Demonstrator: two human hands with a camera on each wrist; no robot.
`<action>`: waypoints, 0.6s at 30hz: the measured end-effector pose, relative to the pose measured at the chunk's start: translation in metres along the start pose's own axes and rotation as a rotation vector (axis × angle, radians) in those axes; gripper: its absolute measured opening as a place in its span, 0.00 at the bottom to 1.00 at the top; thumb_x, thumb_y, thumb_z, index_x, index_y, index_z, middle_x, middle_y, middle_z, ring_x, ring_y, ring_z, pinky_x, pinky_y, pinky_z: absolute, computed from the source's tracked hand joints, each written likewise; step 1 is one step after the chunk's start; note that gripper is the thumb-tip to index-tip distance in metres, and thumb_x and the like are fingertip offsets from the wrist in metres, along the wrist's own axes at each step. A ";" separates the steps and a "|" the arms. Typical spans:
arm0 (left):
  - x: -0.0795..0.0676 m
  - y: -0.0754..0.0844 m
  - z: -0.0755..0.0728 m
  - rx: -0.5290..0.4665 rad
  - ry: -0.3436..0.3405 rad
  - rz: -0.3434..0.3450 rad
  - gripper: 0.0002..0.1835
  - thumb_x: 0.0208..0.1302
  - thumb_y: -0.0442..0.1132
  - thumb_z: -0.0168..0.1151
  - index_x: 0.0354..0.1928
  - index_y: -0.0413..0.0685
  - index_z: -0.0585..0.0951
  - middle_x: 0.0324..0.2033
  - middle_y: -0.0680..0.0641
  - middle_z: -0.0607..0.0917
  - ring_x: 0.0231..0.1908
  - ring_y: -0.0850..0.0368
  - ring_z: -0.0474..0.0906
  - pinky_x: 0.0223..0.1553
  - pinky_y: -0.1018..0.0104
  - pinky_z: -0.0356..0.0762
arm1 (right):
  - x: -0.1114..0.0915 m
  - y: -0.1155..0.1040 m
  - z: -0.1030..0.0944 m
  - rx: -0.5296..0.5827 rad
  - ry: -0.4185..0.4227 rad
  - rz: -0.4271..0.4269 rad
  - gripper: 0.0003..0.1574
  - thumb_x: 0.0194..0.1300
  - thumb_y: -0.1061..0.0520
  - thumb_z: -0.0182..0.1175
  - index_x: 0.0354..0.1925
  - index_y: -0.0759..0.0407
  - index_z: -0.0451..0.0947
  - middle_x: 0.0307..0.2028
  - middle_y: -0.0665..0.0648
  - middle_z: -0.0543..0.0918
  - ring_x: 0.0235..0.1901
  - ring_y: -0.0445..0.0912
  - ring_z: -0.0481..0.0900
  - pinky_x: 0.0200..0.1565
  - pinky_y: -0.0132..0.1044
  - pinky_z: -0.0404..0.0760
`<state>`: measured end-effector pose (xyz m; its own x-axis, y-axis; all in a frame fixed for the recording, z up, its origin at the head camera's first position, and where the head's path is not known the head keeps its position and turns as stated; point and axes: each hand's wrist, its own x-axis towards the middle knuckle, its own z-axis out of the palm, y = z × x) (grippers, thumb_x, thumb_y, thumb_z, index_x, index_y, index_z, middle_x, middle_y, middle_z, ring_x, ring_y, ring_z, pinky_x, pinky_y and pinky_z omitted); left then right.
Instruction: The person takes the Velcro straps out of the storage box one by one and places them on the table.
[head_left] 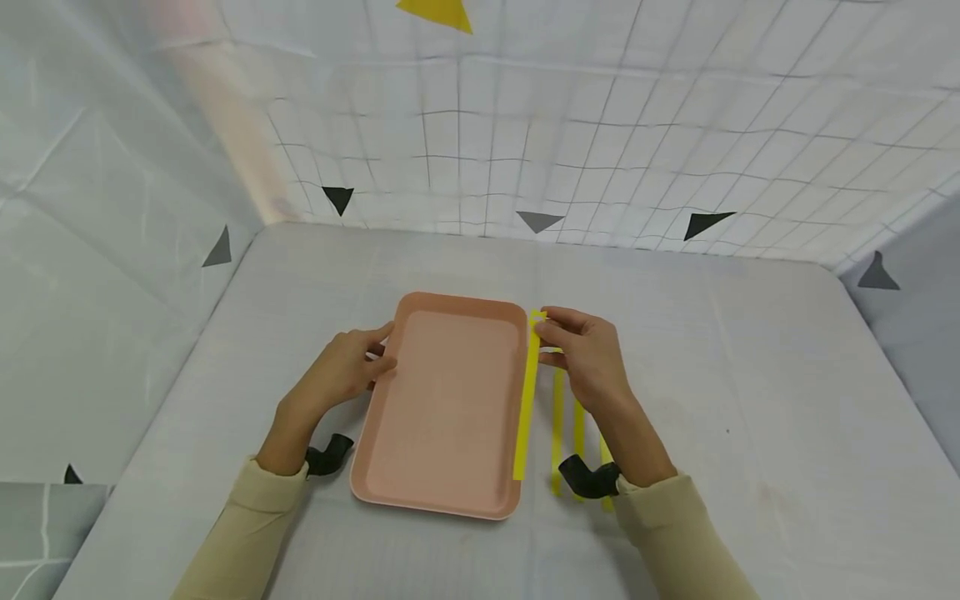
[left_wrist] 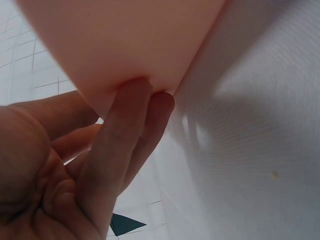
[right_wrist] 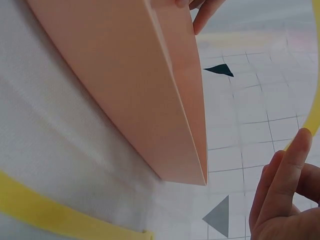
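A pink rectangular tray (head_left: 442, 417) sits on the white-covered table, its long sides running away from me. My left hand (head_left: 341, 367) grips its left rim toward the far end; in the left wrist view the fingers (left_wrist: 127, 125) press against the tray's outer wall. Between thumb and fingertips, my right hand (head_left: 588, 358) pinches a flat yellow strip (head_left: 528, 408) by its far end. The strip hangs along the tray's right rim in the head view; the right wrist view shows it (right_wrist: 314, 112) curving away from the tray. Whether it touches the rim I cannot tell.
Several more yellow strips (head_left: 557, 433) lie side by side to the right of the tray, partly under my right forearm. Black curved pieces (head_left: 330, 455) sit at both wrists. White sheeting with grid lines (head_left: 480, 133) and dark triangles (head_left: 339, 200) rises behind the table.
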<state>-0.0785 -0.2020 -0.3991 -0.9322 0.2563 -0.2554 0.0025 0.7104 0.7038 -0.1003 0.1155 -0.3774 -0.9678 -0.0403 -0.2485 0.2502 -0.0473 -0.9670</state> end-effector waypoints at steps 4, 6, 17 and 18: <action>-0.001 0.000 0.000 0.002 0.002 -0.010 0.35 0.72 0.35 0.58 0.75 0.39 0.57 0.55 0.30 0.79 0.34 0.53 0.85 0.35 0.60 0.83 | 0.000 0.000 -0.004 -0.009 0.002 -0.008 0.26 0.69 0.64 0.61 0.63 0.72 0.73 0.45 0.58 0.80 0.35 0.43 0.80 0.35 0.31 0.84; -0.001 -0.001 0.000 0.003 0.002 -0.005 0.35 0.72 0.35 0.58 0.75 0.39 0.57 0.55 0.30 0.79 0.34 0.53 0.85 0.36 0.60 0.83 | -0.001 -0.001 -0.005 -0.007 0.000 -0.013 0.26 0.69 0.64 0.61 0.63 0.72 0.72 0.45 0.57 0.80 0.35 0.43 0.80 0.35 0.31 0.84; 0.000 -0.001 0.001 -0.007 0.011 0.010 0.35 0.71 0.34 0.59 0.75 0.38 0.57 0.54 0.30 0.80 0.35 0.52 0.85 0.35 0.60 0.84 | -0.002 -0.001 -0.012 0.018 0.001 -0.016 0.26 0.69 0.65 0.61 0.62 0.73 0.72 0.42 0.54 0.81 0.34 0.42 0.80 0.35 0.31 0.84; 0.000 -0.001 0.001 -0.006 0.011 0.010 0.35 0.71 0.34 0.59 0.75 0.38 0.57 0.54 0.30 0.80 0.35 0.52 0.85 0.35 0.60 0.84 | -0.002 -0.001 -0.012 0.021 0.002 -0.016 0.26 0.69 0.65 0.61 0.63 0.73 0.72 0.41 0.54 0.81 0.34 0.42 0.80 0.35 0.31 0.84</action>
<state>-0.0781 -0.2024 -0.4002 -0.9361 0.2565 -0.2408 0.0100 0.7036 0.7105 -0.0992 0.1280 -0.3765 -0.9717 -0.0377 -0.2334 0.2355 -0.0693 -0.9694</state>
